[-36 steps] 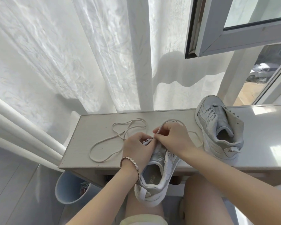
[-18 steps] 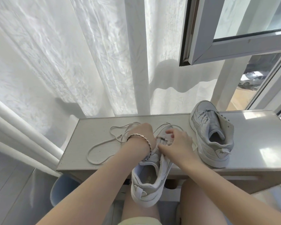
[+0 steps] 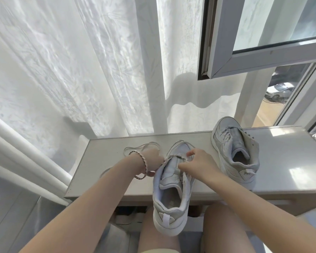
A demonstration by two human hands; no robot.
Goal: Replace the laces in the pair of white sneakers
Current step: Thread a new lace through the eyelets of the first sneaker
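We are drawing the white cord lace (image 3: 171, 157) through the white leather sneaker (image 3: 171, 189), left hand (image 3: 151, 159) now swung out left of it, its grip hidden so we cannot tell, right hand (image 3: 199, 163) pinching its eyelet flap.

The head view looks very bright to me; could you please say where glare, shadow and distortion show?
In the head view, backlight washes out the curtain, with a soft wavy shadow beside the window frame; glare patches sit on the table at its right end; the left hand looks pale and overexposed; the wide lens tilts uprights outward.
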